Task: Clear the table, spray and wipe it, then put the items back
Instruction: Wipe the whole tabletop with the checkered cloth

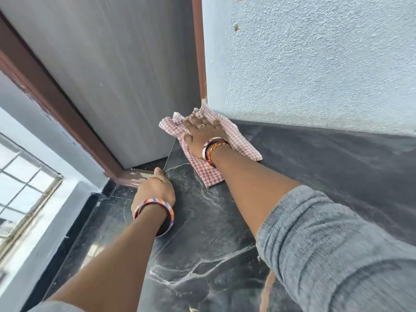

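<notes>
A pink-and-white checked cloth point(238, 143) lies spread on the black marble table point(202, 244), pushed into the far corner where the grey panel meets the blue wall. My right hand point(202, 134) lies flat on the cloth with its fingers spread, pressing it down. My left hand point(155, 188) rests on the marble near the left back edge, fingers curled under, holding nothing that I can see. Both wrists carry bangles.
A grey panel point(112, 75) with a brown frame point(56, 97) rises behind the table on the left. A rough light-blue wall point(315, 64) bounds the right back side. A barred window point(22, 188) is at the far left.
</notes>
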